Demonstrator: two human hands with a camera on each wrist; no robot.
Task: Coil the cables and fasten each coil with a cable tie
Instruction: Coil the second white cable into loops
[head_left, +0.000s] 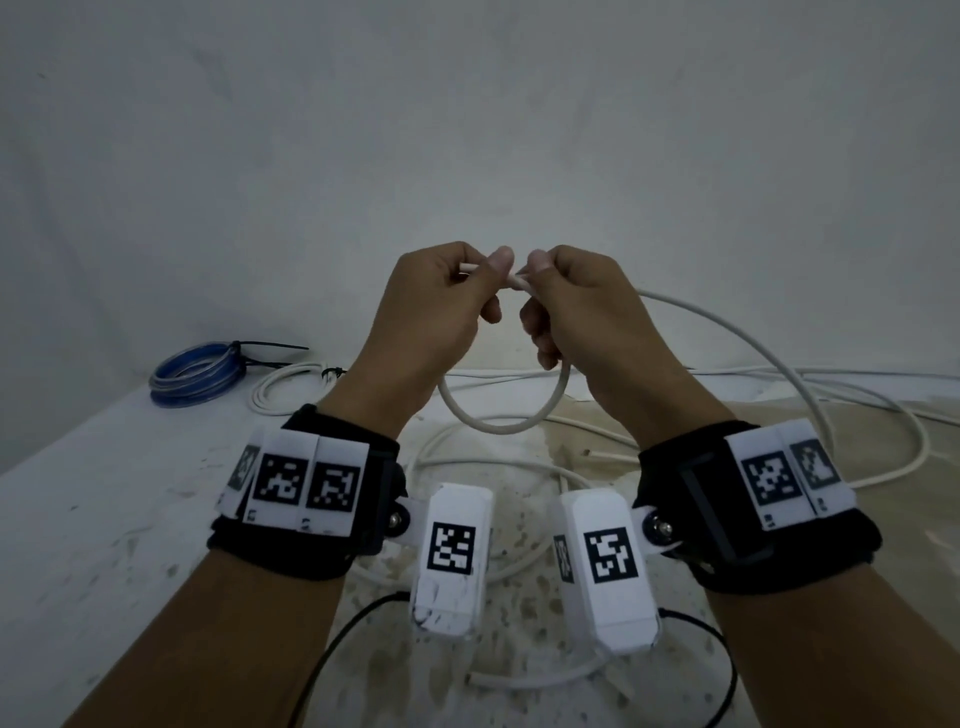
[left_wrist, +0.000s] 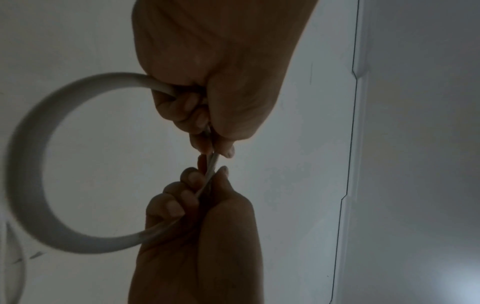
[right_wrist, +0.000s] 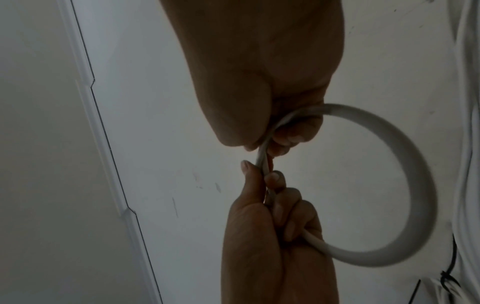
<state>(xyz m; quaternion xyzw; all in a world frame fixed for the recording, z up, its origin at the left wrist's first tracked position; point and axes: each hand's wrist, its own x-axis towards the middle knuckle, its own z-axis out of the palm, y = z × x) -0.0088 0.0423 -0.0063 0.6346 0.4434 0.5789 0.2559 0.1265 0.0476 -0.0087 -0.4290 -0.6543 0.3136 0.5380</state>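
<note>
I hold both hands up above the table (head_left: 104, 519), close together. The left hand (head_left: 491, 267) and the right hand (head_left: 535, 267) each pinch and grip the same white cable (head_left: 498, 427). Between them it hangs in one small round loop, also seen as the white cable (left_wrist: 28, 164) in the left wrist view and the white cable (right_wrist: 415, 185) in the right wrist view. The cable's end (head_left: 467, 267) pokes out of the left fist. From the right hand the rest of the cable arcs off to the right and down to the table.
At the back left lie a blue coil (head_left: 195, 376) with a black cable tie (head_left: 270, 347) and a small tied white coil (head_left: 291, 387). Loose white cable (head_left: 883, 447) sprawls over the middle and right. A short white piece (head_left: 524, 680) lies near me. A wall stands behind.
</note>
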